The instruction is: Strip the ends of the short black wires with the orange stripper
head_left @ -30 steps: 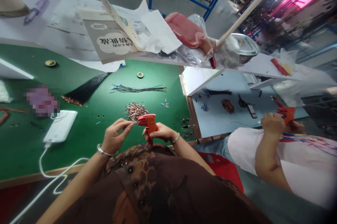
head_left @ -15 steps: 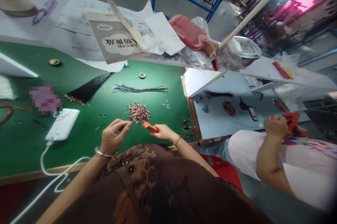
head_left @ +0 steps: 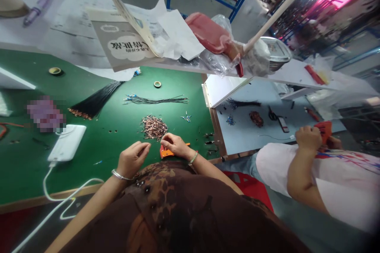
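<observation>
Just left of the middle, my left hand [head_left: 132, 160] is closed in a pinch; anything between its fingertips is too small to make out. My right hand [head_left: 175, 146] curls over an orange hand tool with a red end [head_left: 166, 152], like pliers, with thumb and forefinger pinched together above it. Orange shows on both sides of the hand; the grip underneath is partly hidden. Just beyond both hands lies a heap of small copper-coloured terminals [head_left: 153, 127]. Several blue-ended pieces [head_left: 186, 116] lie right of the heap. Black wires with blue ends [head_left: 157, 99] stretch out behind it.
A bundle of black wires [head_left: 96, 100] with copper ends lies left, near a white power bank [head_left: 67, 142] with its cable. Tape rolls [head_left: 157, 84] rest farther back. A shelf [head_left: 178, 67] with papers overhangs the green table [head_left: 118, 142]. Right, a co-worker [head_left: 308, 166] holds an orange tool.
The orange tool has turned and lies lower under my right hand, whose fingertips have come up into a pinch. My left hand has shifted slightly down and right, away from the heap.
</observation>
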Tool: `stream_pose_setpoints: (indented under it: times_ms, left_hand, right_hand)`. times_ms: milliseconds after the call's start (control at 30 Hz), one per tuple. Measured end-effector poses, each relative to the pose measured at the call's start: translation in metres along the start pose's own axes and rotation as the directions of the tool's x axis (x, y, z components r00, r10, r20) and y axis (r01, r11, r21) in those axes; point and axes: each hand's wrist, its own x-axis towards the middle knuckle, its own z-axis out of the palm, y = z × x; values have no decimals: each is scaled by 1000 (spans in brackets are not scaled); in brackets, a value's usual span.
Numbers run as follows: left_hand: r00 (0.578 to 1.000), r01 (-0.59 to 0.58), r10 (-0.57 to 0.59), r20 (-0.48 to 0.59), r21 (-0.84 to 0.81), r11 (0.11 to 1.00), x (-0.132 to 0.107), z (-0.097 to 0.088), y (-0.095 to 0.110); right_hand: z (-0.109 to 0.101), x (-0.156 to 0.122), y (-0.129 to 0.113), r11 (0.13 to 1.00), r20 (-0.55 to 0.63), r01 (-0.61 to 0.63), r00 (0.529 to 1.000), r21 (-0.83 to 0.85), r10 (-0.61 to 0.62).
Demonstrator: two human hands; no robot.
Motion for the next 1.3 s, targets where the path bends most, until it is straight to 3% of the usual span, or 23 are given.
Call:
stream_pose_setpoints:
  times_ms: [100,300,533,667,800,1100,1200,1300]
  left_hand:
    - [998,40,-40,40,1,999,-3,3,-1]
    - [960,213,-182,214,-131,968,-18,11,-10]
    - [926,298,-250,282,-143,944,-25,17,-11]
    - [904,368,-322,281,-129,921,-30,10,-15]
    - [873,455,-417,255,-113,883,-42,1,-22]
    - [841,507,-452,297,-146,849,-40,6,-20]
    - [839,523,-472,271,-158,837,-42,2,-22]
    - [828,554,-517,217,-171,815,-45,-3,-27]
  right_hand:
    - [7,8,-11,993,-57,41,998,107,-35]
    - [30,4,1,861,46,-198,979,469,200]
    - [49,3,16,825,38,-233,968,515,249]
    - [46,8,27,830,-74,-210,955,517,287]
    - [27,17,43,869,-200,-200,927,452,318]
    - [18,70,61,976,-196,-211,957,49,216]
    - [8,50,67,971,-204,-214,960,-105,190]
    - [-3,4,79,947,-204,-217,964,-237,170]
